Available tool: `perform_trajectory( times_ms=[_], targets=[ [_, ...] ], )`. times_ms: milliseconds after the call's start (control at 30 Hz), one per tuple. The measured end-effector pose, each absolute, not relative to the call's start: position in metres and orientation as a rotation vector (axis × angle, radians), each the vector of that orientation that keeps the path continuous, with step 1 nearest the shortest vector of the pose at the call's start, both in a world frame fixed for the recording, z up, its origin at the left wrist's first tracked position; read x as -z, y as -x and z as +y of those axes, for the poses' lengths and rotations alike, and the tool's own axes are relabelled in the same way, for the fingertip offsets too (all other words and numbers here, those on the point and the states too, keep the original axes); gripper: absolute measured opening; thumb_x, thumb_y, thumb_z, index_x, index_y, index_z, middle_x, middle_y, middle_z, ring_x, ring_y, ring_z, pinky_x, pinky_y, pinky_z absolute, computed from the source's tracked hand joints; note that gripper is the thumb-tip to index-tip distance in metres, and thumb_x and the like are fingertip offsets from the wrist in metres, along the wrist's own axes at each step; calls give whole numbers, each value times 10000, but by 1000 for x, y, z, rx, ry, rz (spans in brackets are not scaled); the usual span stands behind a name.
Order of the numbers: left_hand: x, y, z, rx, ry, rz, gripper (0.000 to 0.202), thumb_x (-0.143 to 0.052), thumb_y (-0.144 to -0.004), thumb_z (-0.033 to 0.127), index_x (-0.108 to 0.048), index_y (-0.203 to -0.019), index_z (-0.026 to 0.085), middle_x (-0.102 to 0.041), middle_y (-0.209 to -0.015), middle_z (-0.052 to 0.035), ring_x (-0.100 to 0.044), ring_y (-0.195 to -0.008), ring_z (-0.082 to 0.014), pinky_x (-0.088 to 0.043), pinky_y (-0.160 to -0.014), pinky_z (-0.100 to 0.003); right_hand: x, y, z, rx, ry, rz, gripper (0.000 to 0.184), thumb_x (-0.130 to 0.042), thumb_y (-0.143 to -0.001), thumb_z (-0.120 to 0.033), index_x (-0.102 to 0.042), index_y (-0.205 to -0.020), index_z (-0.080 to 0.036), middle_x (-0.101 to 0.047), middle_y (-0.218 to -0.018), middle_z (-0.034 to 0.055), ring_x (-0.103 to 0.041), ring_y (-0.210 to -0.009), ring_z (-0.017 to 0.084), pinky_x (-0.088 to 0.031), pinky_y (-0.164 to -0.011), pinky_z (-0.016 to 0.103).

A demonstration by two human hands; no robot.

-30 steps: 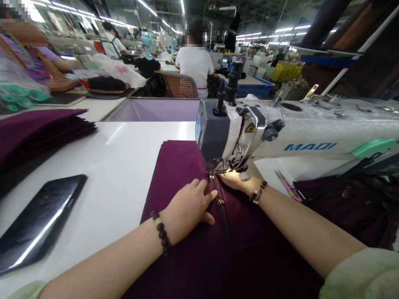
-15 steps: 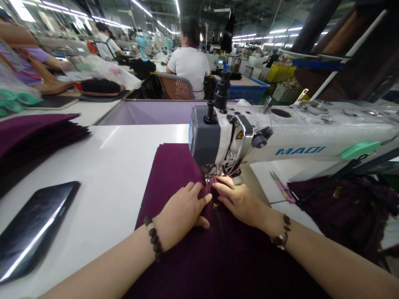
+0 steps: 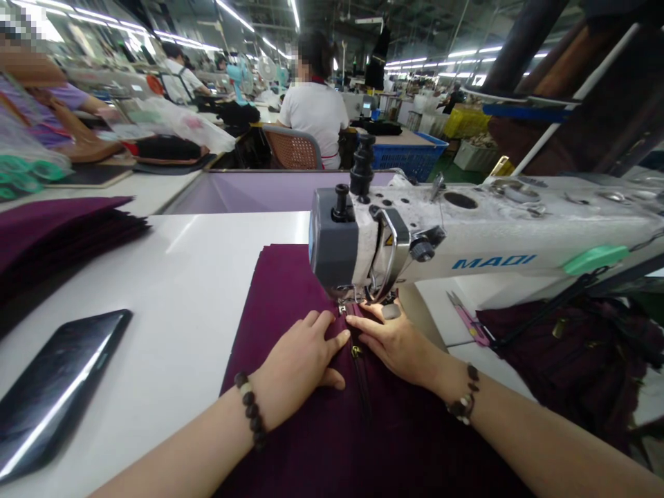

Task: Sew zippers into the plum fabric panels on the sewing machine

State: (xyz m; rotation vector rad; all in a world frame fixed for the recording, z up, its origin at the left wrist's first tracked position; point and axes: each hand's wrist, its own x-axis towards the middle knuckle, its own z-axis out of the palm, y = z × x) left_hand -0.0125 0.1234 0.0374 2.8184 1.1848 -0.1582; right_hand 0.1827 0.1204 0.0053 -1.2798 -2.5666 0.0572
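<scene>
Under the head of a white sewing machine (image 3: 335,238) lies a dark purple fabric panel (image 3: 274,297) with a zipper (image 3: 362,380) and its gold slider (image 3: 355,351). My left hand (image 3: 301,353) rests flat on the panel left of the zipper, fingers stretched and thumb apart. On the zipper's right side, my right hand (image 3: 402,339) presses the fabric with its fingers extended, the fingertips close to the presser foot (image 3: 342,309). Part of the right fingers is hidden behind the machine's lower parts.
A black phone (image 3: 57,387) lies on the white table at left, below a stack of purple fabric (image 3: 62,228). Pink-handled thread snips (image 3: 469,321) and a dark purple piece with zippers (image 3: 565,360) are at right. A person in white (image 3: 314,114) sits ahead.
The view has shifted slightly, so the machine sits a little lower and further left. Both hands stay on the panel beside the zipper, in nearly the same pose.
</scene>
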Motion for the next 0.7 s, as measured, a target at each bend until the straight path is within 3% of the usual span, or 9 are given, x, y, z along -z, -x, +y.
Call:
perform_trajectory(
  times_ms=[400, 700],
  targets=[
    [-35, 10, 124, 173, -2833, 1206, 644, -640, -658, 557, -535, -1179, 192, -533, -1036, -122, -499, -931, -272, -450, -747, -350, -3, -188, 128, -96, 1187, -2607, 339, -439, -889, -221, -502, -1222, -233, -562, -1138, 108, -518, -1046, 250, -280, -956, 591],
    [-37, 9, 122, 164, -2841, 1215, 647, -644, -656, 548, -531, -1180, 185, -529, -1055, -129, -495, -956, -276, -448, -772, -357, -1, -190, 129, -91, 1175, -2611, 338, -437, -893, -250, -507, -1222, -217, -546, -1156, 125, -507, -1074, 241, -323, -958, 539]
  ],
)
